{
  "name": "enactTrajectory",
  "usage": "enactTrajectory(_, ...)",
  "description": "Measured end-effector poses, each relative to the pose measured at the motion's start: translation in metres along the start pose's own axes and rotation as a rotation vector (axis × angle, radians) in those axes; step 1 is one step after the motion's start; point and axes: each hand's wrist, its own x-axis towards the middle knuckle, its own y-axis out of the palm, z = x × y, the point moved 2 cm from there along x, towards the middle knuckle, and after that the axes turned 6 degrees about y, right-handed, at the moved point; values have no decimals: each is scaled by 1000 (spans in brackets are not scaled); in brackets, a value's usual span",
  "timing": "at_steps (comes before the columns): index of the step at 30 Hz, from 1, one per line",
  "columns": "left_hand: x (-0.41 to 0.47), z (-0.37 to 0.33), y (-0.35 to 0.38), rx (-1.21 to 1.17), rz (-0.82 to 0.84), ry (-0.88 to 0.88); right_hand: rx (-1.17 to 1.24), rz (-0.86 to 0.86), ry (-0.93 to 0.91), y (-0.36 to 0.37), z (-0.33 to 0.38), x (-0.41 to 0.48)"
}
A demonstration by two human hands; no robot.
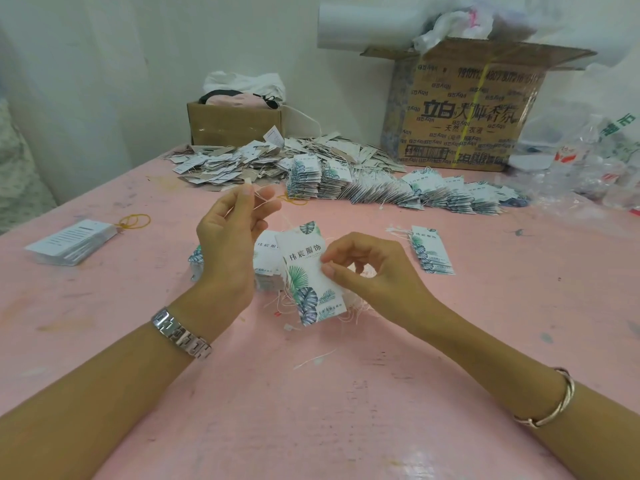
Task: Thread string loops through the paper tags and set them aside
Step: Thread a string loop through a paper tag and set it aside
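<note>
My right hand (367,268) pinches a white paper tag (308,271) printed with green and blue leaves, holding it upright above the pink table (311,410). My left hand (228,237) is raised to the tag's left and pinches a thin white string loop (266,202) between thumb and fingertips. The string runs down toward the top of the tag. Under both hands lies a stack of leaf tags (265,268) with loose white strings (349,315) spilling beside it.
A long row of strung tags (398,188) and a loose heap of tags (242,161) lie behind. A small stack (433,251) lies right, a white card stack (69,242) with yellow rubber bands (135,220) left. Cardboard boxes (460,109) and plastic bags stand at the back.
</note>
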Motion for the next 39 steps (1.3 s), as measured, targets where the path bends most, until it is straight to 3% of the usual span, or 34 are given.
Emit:
enactTrajectory(7, 1, 1, -2, -25, -78, -21, 276, -24, 65, -6, -3, 5)
enactTrajectory(16, 0, 1, -1, -28, -95, -43, 291, -52, 102, -11, -10, 9)
enactTrajectory(22, -4, 12, -4, 176, 93, -89, 290, -92, 205, -33, -21, 17)
enactTrajectory(26, -8, 21, -3, 305, 203, -131, 220, -215, 250, -67, -29, 26)
enactTrajectory(39, -19, 20, 5, 398, 239, -53, -113, -523, 424, -155, -92, 33)
